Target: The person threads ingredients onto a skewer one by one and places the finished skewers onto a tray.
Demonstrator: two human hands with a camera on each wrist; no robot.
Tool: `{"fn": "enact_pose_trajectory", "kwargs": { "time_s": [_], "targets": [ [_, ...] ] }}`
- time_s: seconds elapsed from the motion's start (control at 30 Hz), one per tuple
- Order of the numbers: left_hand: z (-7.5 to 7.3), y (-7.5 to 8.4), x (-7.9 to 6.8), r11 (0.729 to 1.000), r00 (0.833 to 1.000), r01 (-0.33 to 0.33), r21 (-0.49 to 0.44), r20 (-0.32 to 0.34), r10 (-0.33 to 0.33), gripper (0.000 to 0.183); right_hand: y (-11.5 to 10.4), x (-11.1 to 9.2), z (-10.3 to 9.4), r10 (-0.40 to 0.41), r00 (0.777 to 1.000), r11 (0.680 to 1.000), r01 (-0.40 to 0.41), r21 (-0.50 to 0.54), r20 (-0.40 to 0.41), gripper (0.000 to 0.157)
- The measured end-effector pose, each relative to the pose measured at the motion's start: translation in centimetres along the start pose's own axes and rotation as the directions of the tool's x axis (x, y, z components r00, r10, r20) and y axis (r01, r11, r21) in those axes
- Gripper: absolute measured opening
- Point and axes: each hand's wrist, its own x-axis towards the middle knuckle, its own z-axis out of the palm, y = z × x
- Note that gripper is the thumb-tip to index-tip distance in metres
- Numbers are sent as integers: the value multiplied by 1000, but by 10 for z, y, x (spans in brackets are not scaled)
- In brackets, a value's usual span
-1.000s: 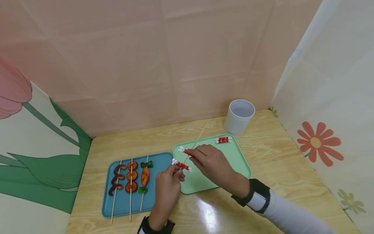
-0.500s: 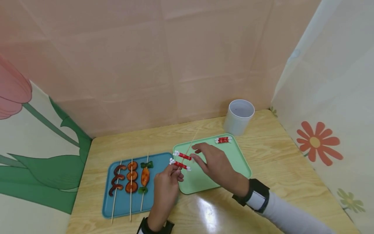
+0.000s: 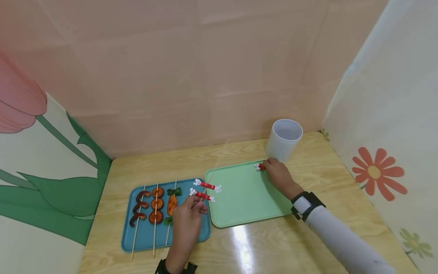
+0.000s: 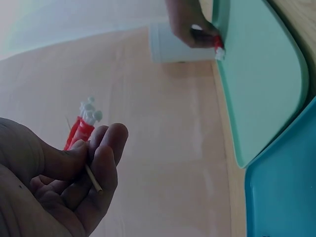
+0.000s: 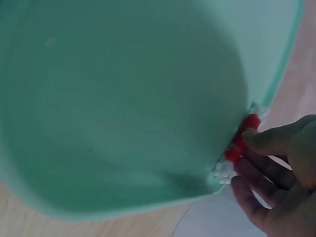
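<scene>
My left hand [image 3: 186, 224] pinches a thin wooden skewer [image 3: 218, 161] near its lower end, left of the green tray. Threaded crosswise on it are two red pieces with white knobbly ends, an upper piece [image 3: 207, 185] and a lower piece [image 3: 202, 195] close to the fingers. In the left wrist view the skewer's blunt end [image 4: 94, 178] sticks out between thumb and fingers. At the green tray's [image 3: 239, 198] far right corner, my right hand [image 3: 280, 177] pinches a similar red piece [image 5: 240, 140] between thumb and fingers. Whether a second lies under it, I cannot tell.
A blue tray [image 3: 202, 233] on the left bears three filled skewers: curled brown pieces [image 3: 139, 206], round brown slices [image 3: 156, 203], and an orange piece [image 3: 172, 205] between green ones. A white cup [image 3: 282, 144] stands behind the green tray, close to the right hand.
The right hand has let go of the upper red piece on the skewer and moved right to the red pieces in the tray's corner. The left hand has shifted slightly left with the skewer.
</scene>
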Motion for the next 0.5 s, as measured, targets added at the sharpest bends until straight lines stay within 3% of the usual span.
{"fn": "enact_pose_trajectory", "kwargs": {
  "time_s": [0.17, 0.33, 0.5],
  "targets": [
    [-1, 2, 2, 999, 999, 33, 21, 20, -34, 6, 1, -4, 1, 12, 998, 999, -14, 36, 56, 8],
    [-1, 4, 3, 998, 998, 59, 13, 33, -59, 7, 0, -2, -2, 74, 992, 994, -82, 76, 100, 7],
    [0, 4, 4, 999, 999, 35, 19, 25, -36, 6, -9, 11, -19, 155, 976, 946, -192, 263, 155, 13]
  ]
}}
